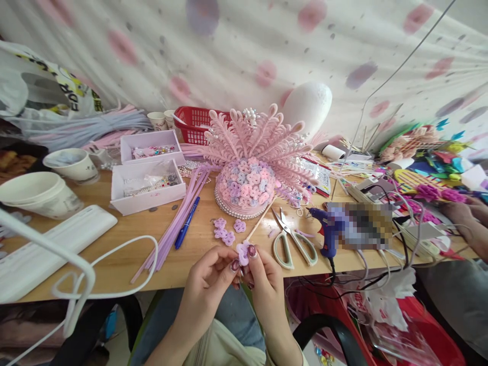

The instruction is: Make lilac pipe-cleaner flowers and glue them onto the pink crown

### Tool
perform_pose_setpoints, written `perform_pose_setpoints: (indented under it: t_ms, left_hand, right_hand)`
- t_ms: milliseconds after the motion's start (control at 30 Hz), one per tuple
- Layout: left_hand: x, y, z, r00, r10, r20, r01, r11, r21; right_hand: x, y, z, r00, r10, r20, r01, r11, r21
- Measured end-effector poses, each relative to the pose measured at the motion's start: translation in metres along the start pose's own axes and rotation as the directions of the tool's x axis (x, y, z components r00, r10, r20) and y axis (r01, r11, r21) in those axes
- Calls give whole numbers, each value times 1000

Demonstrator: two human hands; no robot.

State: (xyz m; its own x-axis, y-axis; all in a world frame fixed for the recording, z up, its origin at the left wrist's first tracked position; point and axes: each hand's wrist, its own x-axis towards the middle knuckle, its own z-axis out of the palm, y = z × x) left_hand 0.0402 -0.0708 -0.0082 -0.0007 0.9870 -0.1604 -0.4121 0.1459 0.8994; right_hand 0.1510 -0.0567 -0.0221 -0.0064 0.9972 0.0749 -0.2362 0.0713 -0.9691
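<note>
Between the fingertips of my left hand [213,272] and my right hand [265,274] is a small lilac pipe-cleaner flower [242,251]; both hands pinch it just above the table's front edge. Several finished lilac flowers [224,234] lie on the wood right beyond my fingers. Behind them stands a pink headdress [246,185], its dome covered in pink, lilac and blue flowers, with a pearl trim and feathery pink plumes [259,134] fanning out on top. A thin wooden stick [259,221] lies between the flowers and the scissors.
Scissors [293,239] and a blue glue gun [326,226] lie to the right, among cables. Lilac pipe cleaners [173,223], a blue pen [186,223] and white bead boxes [148,187] are left. A white power strip [76,244] sits farther left. Another person's hand [461,218] is far right.
</note>
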Motion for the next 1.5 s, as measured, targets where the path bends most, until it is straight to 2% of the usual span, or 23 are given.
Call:
perform_pose_setpoints:
  t_ms: [133, 267, 333, 533, 700, 833, 900, 967, 1033, 1167, 1267, 1367, 1500]
  left_hand:
    - [3, 0, -3, 997, -56, 46, 60, 995, -85]
    - [7, -3, -9, 994, -28, 109, 38, 995, -89]
    - [7, -4, -10, 994, -17, 104, 25, 997, -76]
    - [3, -4, -10, 992, 69, 101, -73, 997, 38]
    - [4, -12, -10, 992, 94, 86, -102, 990, 100]
    - [3, -8, -6, 966, 250, 72, -260, 915, 307]
    - [2, -2, -4, 962, 262, 80, -272, 885, 377]
    - [0, 3, -3, 976, 189, 110, -216, 911, 351]
    - [-2, 7, -4, 984, 117, 135, -151, 947, 283]
    - [-3, 10, -9, 984, 53, 169, -83, 981, 178]
    - [-1, 13, -14, 970, 25, 243, -84, 968, 235]
    - [0, 17, -17, 953, 75, 294, -202, 881, 428]
    - [-1, 17, -18, 928, 162, 337, -349, 696, 627]
  right_hand:
    - [-2, 1, 1, 1000, -2, -30, 0, 998, -69]
    - [-4, 5, 0, 999, 3, -37, -7, 995, -96]
    - [-4, 5, 0, 999, 10, -45, -14, 996, -91]
    - [-2, 0, 5, 996, 46, -70, -47, 999, -17]
    - [-2, -1, 8, 983, 175, -63, -167, 980, 112]
    - [-3, 1, 10, 975, 215, -54, -205, 968, 148]
    - [-5, 3, 9, 983, 163, -90, -154, 983, 100]
    - [-9, 5, 8, 991, 58, -120, -59, 998, -5]
    - [-14, 8, 5, 994, -61, -92, 46, 987, -153]
    - [-20, 12, -3, 965, -257, 51, 254, 873, -417]
    - [-20, 11, -7, 934, -342, 102, 344, 789, -508]
    - [-18, 9, -7, 917, -374, 138, 389, 763, -516]
    - [-17, 10, -3, 921, -381, 82, 367, 776, -513]
